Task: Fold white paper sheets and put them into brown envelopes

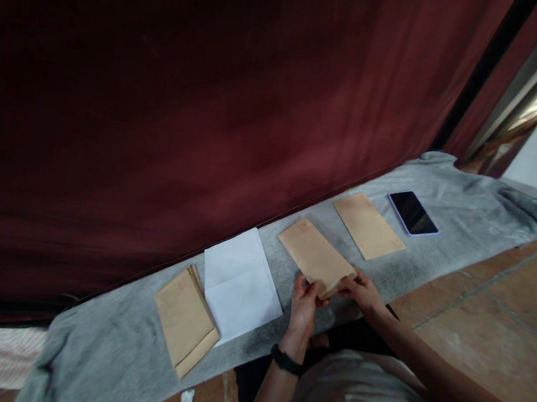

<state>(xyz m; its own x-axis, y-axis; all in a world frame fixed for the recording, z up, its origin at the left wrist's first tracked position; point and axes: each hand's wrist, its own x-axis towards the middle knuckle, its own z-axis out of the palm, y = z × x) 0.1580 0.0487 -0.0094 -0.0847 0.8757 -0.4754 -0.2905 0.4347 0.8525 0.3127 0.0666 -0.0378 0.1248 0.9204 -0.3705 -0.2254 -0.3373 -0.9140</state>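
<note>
Thumb and fingers closed, a person's left hand [305, 301] and right hand [360, 289] grip the near end of a brown envelope [315, 253] over a gray cloth [117, 333]. White paper [241, 290] and stacked envelopes [186, 319] lie to its left; farther right, another envelope [369, 226] and a phone [413, 213] rest before a red curtain [212, 101].

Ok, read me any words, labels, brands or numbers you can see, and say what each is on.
No text is legible.
Held envelope: reddish marks, too blurred to read.
Envelope stack: reddish marks, likewise.
Flat envelope beside phone: faint reddish mark, too small.
White sheets, phone screen: no text visible.
</note>
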